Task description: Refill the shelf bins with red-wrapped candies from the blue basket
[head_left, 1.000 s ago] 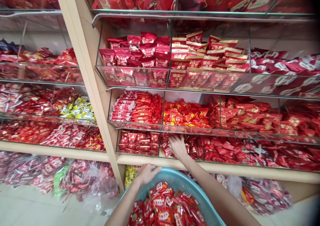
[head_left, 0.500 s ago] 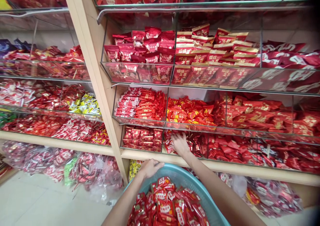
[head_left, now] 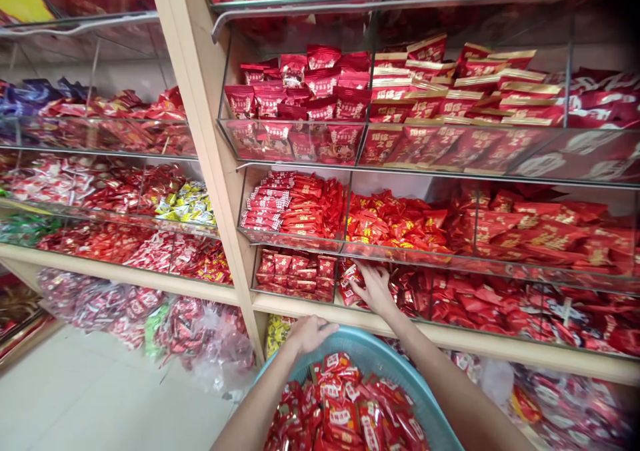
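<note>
the wooden shelf unit (head_left: 207, 164) fills most of the view, its bins fronted with glass panels that could catch a wrist or knuckle, since the gap into the lowest row looks narrow. below its bottom board (head_left: 450, 334), bulging clear bags (head_left: 200, 338) sit on the floor (head_left: 100, 384); if the feet shift that way, i judge one could be stepped on.

the blue basket (head_left: 361, 341) is in front of the unit, its far rim close to the board. what bears its weight is out of view, so if the left hand (head_left: 311, 334) is the main support, a slip could tip it. that hand lies over the far rim; i cannot tell how tightly its fingers close on it.

the right hand (head_left: 374, 288) reaches into a lowest-row bin, fingers spread apart over red packets (head_left: 350, 281), with no packet clearly pinched. pulling out too fast could drag a few over the edge, past the basket. a glass divider (head_left: 336, 281) stands just beside the fingers and could be knocked.

the loose wrapped sweets (head_left: 340, 414) heaped inside the basket look slick, and a sharp tilt could spill them.
</note>
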{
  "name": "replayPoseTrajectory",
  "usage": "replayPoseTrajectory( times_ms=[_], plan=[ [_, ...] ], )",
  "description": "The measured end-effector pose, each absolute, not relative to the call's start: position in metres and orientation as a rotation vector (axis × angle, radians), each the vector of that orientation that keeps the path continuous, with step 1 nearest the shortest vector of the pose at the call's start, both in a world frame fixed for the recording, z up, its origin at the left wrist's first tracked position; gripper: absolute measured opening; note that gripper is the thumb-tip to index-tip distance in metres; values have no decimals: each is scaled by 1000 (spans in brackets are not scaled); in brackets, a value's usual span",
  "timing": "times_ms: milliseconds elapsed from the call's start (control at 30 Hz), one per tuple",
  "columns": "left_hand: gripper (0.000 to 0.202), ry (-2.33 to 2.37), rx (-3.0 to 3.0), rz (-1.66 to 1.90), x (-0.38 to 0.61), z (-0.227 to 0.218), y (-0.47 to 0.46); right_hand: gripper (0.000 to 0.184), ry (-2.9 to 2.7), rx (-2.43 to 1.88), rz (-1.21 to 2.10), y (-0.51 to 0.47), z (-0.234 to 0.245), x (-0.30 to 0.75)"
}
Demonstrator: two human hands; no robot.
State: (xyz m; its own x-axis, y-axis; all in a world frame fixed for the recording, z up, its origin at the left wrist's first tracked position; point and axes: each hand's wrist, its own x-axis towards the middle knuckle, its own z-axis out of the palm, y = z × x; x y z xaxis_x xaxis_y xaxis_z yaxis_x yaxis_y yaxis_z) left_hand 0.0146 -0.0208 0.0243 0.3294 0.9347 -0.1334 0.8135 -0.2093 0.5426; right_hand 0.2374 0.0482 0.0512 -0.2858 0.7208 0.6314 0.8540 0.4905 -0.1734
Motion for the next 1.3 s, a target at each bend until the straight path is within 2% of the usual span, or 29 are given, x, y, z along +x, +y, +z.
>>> replayPoseTrajectory(
  times_ms=[167,333,433,533,633,733,900,1167,1300],
  plan=[
    [62,1508,2064,316,15,23,-22,44,-1841,-1180,25,48,51,242],
    [61,1499,2064,321,15,23,-22,40,-1315,-1086,444,36,67,233],
    [62,1502,2065,311,15,23,-21,43,-900,-978,831,9,86,226],
    [61,1511,2049,302,16,24,-20,32,-665,-890,1296,-27,97,225],
    [61,1498,2047,302,16,25,-20,24,-545,-890,1563,-61,93,227],
    [62,1486,2050,317,16,26,-21,26,-523,-950,1711,-89,83,225],
    [62,1487,2052,330,15,29,-22,35,-796,-1009,1940,-117,73,214],
    [60,1452,2060,373,13,26,-23,47,-971,-1057,2010,-125,76,207],
    [59,1475,2057,335,14,29,-23,53,-1081,-1203,1863,-121,62,212]
  ],
)
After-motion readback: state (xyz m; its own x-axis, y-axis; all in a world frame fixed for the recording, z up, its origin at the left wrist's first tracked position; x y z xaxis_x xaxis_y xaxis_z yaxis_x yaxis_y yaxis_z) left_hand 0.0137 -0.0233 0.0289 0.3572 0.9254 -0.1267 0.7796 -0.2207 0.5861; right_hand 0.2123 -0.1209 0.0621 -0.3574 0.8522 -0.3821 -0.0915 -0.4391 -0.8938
